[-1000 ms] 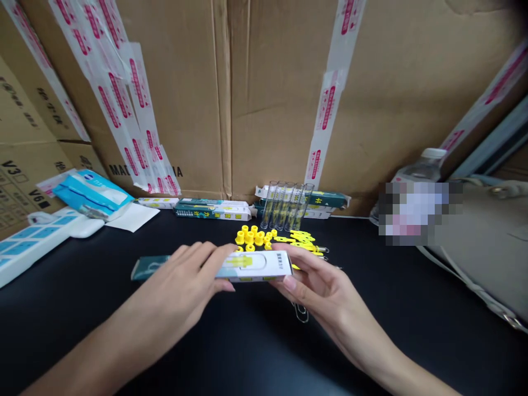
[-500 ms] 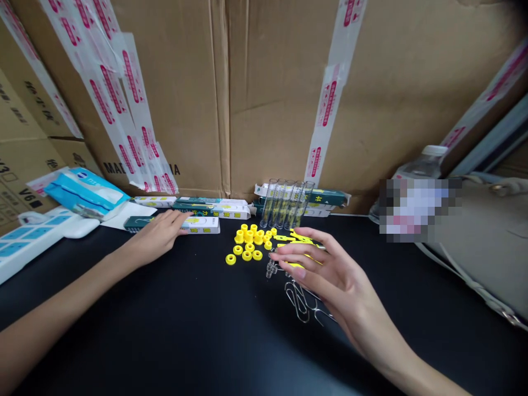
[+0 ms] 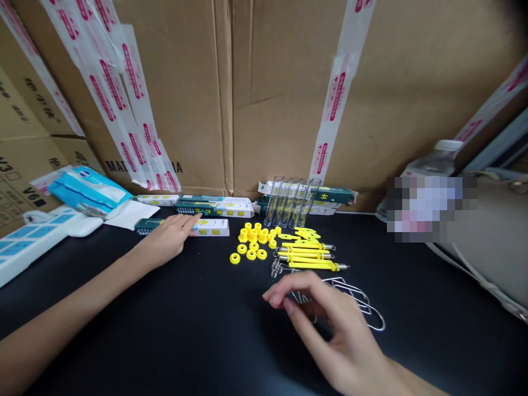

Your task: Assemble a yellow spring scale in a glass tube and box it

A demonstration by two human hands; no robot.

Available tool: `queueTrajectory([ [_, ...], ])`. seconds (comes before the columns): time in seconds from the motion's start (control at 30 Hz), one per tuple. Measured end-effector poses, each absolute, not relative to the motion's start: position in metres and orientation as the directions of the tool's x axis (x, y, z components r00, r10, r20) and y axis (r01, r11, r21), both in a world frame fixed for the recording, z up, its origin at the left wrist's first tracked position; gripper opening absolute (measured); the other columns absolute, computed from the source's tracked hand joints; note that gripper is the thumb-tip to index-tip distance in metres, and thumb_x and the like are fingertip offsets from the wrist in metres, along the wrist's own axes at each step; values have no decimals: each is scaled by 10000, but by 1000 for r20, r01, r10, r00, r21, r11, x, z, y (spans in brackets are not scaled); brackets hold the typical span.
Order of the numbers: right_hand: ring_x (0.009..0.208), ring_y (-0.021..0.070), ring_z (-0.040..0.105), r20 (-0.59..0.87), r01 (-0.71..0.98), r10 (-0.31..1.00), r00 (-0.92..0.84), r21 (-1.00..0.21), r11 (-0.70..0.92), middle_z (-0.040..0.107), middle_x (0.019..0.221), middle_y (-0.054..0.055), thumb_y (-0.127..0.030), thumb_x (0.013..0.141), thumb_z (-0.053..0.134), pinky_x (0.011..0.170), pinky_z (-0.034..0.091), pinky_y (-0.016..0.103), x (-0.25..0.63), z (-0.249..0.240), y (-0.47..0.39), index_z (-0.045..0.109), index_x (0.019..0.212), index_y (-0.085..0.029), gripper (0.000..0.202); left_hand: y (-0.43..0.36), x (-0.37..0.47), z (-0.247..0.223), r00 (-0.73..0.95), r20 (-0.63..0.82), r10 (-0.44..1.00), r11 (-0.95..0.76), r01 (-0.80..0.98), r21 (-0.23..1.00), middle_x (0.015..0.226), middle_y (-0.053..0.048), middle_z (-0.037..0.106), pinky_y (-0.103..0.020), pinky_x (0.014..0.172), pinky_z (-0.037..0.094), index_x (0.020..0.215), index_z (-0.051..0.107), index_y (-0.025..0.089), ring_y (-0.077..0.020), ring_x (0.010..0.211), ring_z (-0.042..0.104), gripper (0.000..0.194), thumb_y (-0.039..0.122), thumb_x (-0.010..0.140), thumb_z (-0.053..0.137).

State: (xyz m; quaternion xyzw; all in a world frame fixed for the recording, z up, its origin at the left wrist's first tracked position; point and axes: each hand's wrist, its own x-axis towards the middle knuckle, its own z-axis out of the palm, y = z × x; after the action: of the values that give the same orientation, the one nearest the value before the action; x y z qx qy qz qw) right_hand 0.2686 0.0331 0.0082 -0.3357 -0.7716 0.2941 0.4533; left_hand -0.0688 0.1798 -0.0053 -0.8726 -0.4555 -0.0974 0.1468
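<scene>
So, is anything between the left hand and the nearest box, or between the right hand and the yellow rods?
Nothing visible separates the left hand from the box: they touch. Metal hooks lie between the right hand and the yellow rods, partly hidden by that hand.

The left hand (image 3: 167, 239) lies across a slim green-and-white box (image 3: 212, 227) at the left of the black bench (image 3: 185, 330). The right hand (image 3: 350, 338) — fingers curled — is nearer, partly hiding some wire loops (image 3: 350, 291). Farther off are yellow caps (image 3: 253, 237) and yellow rods (image 3: 309, 254); beyond them stand clear tubes (image 3: 291, 202) in a row.
</scene>
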Motion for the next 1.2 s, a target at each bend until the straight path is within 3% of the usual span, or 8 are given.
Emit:
queueTrajectory([
  [0.13, 967, 176, 716, 592, 343, 578, -561, -469, 814, 723, 1071, 74, 47, 904, 448, 789, 594, 269, 273, 3, 29, 558, 1254, -211, 449, 175, -66, 0, 575, 324, 751, -546, 817, -185, 1237, -229, 683, -494, 932, 497, 1394, 555, 55, -362, 1102, 649, 473, 270, 1028, 345],
  [0.33, 1025, 148, 709, 706, 447, 587, -396, -410, 795, 734, 1135, 52, -10, 978, 524, 965, 566, 265, 274, 15, 50, 606, 1282, -234, 387, 161, -61, 18, 632, 343, 695, -603, 772, -200, 1158, -209, 694, -476, 826, 478, 1328, 602, 73, -345, 985, 647, 441, 250, 1043, 316],
  [0.43, 889, 146, 736, 634, 415, 713, -298, -587, 695, 740, 1143, 74, -92, 971, 604, 856, 615, 271, 268, 23, 70, 641, 1308, -214, 360, 147, -50, 29, 683, 349, 642, -662, 723, -197, 1197, -189, 681, -466, 855, 461, 1391, 546, 71, -328, 1021, 613, 438, 204, 1051, 302],
  [0.63, 1122, 182, 695, 307, -22, 877, -370, -946, 323, 649, 1414, 28, -190, 904, 720, 913, 623, 310, 259, 24, 84, 592, 1426, -357, 563, 114, -18, 43, 774, 378, 508, -805, 582, -109, 1171, -111, 695, -342, 784, 450, 1512, 374, 111, -233, 944, 598, 503, 68, 1011, 348],
  [0.77, 1019, 176, 739, 201, -219, 877, -436, -969, 113, 744, 1265, 4, -255, 894, 757, 884, 639, 304, 256, 23, 80, 764, 1198, -350, 318, 105, -10, 40, 772, 372, 515, -814, 576, -68, 1183, -110, 687, -340, 778, 450, 1553, 285, 137, -230, 929, 588, 565, 42, 999, 346],
  [0.97, 962, 165, 763, 127, -253, 905, -406, -967, 23, 821, 1023, 9, -262, 812, 852, 868, 637, 261, 260, 21, 80, 821, 1039, -295, 231, 105, -11, 34, 789, 340, 511, -828, 559, -53, 1147, -119, 679, -376, 814, 478, 1550, 307, 158, -258, 943, 603, 516, 106, 1036, 303],
  [1.13, 921, 162, 780, 80, -277, 913, -401, -960, -37, 825, 1027, 21, -269, 821, 851, 861, 639, 258, 266, 23, 78, 808, 1080, -288, 264, 106, -15, 46, 780, 387, 492, -848, 530, 9, 1201, -138, 686, -384, 900, 503, 1406, 498, 121, -276, 1068, 639, 523, 497, 1050, 423],
  [1.2, 908, 166, 786, 67, -282, 913, -402, -958, -54, 824, 1046, 28, -282, 831, 844, 866, 640, 273, 268, 22, 77, 800, 1105, -288, 278, 106, -14, 48, 768, 400, 500, -838, 545, 0, 1161, -134, 704, -386, 875, 508, 1323, 560, 113, -274, 1025, 658, 517, 522, 1044, 413],
])
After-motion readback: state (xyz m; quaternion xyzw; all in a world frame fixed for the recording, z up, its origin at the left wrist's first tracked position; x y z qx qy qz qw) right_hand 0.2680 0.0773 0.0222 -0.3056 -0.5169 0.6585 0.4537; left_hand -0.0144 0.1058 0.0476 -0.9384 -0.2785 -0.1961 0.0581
